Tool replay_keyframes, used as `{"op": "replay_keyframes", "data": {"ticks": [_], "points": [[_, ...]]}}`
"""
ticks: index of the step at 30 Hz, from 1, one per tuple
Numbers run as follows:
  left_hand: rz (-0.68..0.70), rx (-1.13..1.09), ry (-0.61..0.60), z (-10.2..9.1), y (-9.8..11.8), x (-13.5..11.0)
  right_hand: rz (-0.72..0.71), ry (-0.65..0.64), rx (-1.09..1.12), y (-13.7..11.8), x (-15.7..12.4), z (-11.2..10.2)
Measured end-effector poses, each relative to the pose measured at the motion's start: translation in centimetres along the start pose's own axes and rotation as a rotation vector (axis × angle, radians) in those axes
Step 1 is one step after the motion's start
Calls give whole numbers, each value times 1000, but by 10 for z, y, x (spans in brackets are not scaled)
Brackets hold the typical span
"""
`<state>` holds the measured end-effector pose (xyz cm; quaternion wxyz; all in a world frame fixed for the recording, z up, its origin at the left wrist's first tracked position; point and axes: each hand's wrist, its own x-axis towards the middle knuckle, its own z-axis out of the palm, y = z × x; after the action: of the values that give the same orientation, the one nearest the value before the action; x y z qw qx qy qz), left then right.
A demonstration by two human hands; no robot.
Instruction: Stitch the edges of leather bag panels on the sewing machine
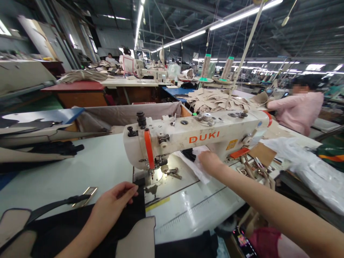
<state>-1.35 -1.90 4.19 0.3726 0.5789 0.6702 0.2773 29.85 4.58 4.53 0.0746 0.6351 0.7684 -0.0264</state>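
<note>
My left hand is closed in a pinch at the upper edge of a black fabric piece, just left of the sewing machine's needle area. That fabric has beige panels on it, and a black strap with a metal buckle lies beside my wrist. Under the arm of the white sewing machine reaches my right hand. Its fingers are curled over a white sheet or bag, next to a bunch of short black strips; the fingertips are hidden.
Small metal parts lie on the machine bed. Right of the machine are loose hardware, a brown card and white plastic. Behind it rises a pile of beige pieces. A person in pink sits at the right.
</note>
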Motion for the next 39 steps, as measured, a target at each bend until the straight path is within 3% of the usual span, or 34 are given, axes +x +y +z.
{"op": "replay_keyframes", "data": {"ticks": [7,12,14,17,19,26,34,39], "points": [[-7,-47,11,0,1,-2,102,118,331,7,-2,-11],[-3,-76,16,0,-1,-3,22,228,676,-1,-31,-15],[9,-83,21,0,0,-4,-22,228,996,-10,-46,-12],[16,-84,34,0,2,-6,-15,140,1657,-25,-63,-11],[21,-80,41,-1,6,-8,24,84,1859,-35,-69,-13],[20,-100,41,-1,9,-10,9,28,1946,-57,-75,-23],[40,-114,42,1,5,-11,56,-88,2053,-75,-74,-19],[57,-160,51,3,4,-11,-129,-6,1827,-107,-61,2]]}}
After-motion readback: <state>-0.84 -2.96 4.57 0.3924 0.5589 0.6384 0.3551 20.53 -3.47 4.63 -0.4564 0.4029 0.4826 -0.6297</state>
